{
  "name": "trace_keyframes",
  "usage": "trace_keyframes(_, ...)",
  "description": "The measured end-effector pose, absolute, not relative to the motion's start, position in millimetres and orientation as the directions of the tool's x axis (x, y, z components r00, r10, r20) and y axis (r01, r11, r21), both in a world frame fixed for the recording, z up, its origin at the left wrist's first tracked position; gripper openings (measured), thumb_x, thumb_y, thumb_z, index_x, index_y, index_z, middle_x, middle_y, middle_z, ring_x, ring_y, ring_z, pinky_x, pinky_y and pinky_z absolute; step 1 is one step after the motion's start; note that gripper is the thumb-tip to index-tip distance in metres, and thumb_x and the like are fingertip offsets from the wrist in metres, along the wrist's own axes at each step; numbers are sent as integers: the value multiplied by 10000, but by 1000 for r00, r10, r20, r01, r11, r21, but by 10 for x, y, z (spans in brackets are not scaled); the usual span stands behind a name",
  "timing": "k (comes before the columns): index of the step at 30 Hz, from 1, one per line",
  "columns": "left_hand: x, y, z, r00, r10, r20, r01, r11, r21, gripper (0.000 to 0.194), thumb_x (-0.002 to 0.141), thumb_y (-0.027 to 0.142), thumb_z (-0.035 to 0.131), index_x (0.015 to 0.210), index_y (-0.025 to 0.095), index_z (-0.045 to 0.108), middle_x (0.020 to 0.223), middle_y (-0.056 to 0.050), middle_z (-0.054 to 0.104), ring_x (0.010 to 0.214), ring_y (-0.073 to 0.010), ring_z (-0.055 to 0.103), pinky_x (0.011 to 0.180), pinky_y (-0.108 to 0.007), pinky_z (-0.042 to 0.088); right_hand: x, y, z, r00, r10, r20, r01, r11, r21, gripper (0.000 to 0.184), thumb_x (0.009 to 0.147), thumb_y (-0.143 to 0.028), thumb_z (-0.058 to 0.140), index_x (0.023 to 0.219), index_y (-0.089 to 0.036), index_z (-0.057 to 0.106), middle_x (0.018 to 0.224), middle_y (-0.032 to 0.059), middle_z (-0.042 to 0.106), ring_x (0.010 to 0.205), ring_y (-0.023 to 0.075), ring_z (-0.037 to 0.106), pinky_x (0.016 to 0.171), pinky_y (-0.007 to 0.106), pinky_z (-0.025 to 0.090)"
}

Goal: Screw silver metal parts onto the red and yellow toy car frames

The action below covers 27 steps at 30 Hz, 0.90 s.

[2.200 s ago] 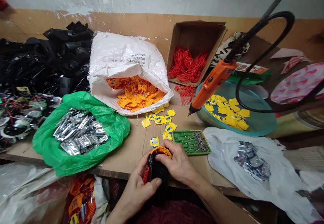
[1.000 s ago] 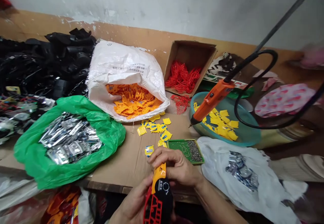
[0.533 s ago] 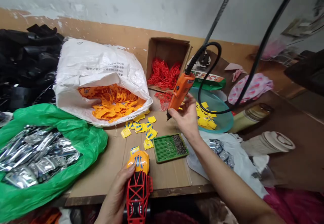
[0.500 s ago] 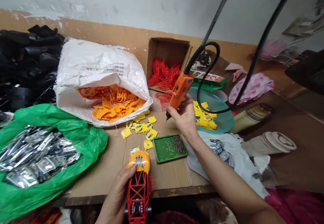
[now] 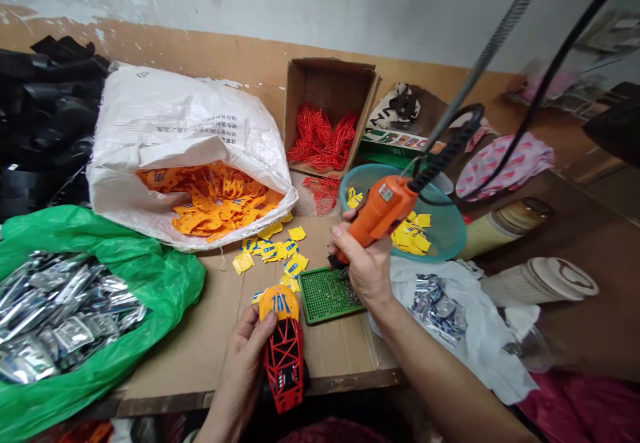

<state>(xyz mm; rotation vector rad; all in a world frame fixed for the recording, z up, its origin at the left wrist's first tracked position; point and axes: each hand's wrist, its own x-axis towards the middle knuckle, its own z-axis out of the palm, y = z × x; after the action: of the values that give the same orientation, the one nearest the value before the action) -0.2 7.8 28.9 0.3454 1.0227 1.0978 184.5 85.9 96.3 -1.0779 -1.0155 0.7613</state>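
L hand (image 5: 243, 356) curled low, R hand (image 5: 364, 276) clenched higher

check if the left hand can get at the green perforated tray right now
Probably yes: the left hand holds a toy car shell, but only cardboard separates it from the green tray.

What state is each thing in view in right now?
Left hand: gripping toy car shell.
Toy car shell: held, orange end up.
Right hand: gripping electric screwdriver.
Electric screwdriver: tip down toward green tray.
Green tray: partly behind right hand.
White sack: open, holding orange tags.
Green bag: open, holding silver packets.
Cardboard box: open, holding red plastic pieces.
Teal basin: holding yellow tags.
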Motion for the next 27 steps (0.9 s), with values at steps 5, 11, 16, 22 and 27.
trace_keyframes(5, 42, 83, 212, 115, 852, -510, -560, 480, 675, 534, 661, 383, 927, 1090, 145, 717, 869, -81, 815, 761, -253, 783, 705, -311, 623, 1751, 898, 789, 397, 883, 251, -71, 302, -951, 274, 787, -414, 802, 904, -207, 667, 571, -62, 601, 426, 119, 556, 436, 254, 506)
trace_keyframes(11, 20, 76, 181, 155, 850, -503, -587, 489, 645, 462, 730, 367, 889, 1092, 146, 705, 900, -86, 816, 806, -246, 784, 734, -298, 613, 1796, 977, 685, 388, 894, 226, -110, 288, -951, 291, 772, -384, 811, 923, -198, 647, 570, -71, 601, 405, 114, 551, 430, 249, 505)
trace_keyframes(16, 21, 93, 213, 178, 833, -523, -594, 515, 618, 492, 699, 378, 905, 1073, 129, 705, 858, -95, 809, 690, -231, 764, 643, -293, 601, 1801, 997, 619, 391, 892, 225, -106, 286, -952, 309, 755, -368, 811, 936, -194, 631, 572, -76, 601, 415, 114, 556, 460, 255, 521)
trace_keyframes(22, 39, 91, 247, 168, 829, -533, -601, 515, 612, 466, 696, 374, 902, 1046, 128, 717, 797, -79, 801, 585, -197, 730, 567, -266, 579, 1824, 1021, 570, 399, 890, 219, -98, 279, -955, 304, 765, -382, 794, 941, -207, 618, 580, -81, 608, 406, 112, 550, 440, 245, 507)
trace_keyframes(27, 42, 111, 262, 164, 818, -551, -617, 521, 590, 470, 655, 371, 922, 1016, 136, 731, 783, -75, 797, 599, -213, 742, 594, -284, 594, 1827, 1029, 556, 379, 896, 230, -84, 281, -956, 288, 778, -381, 779, 946, -213, 616, 567, -83, 599, 411, 118, 554, 436, 248, 504)
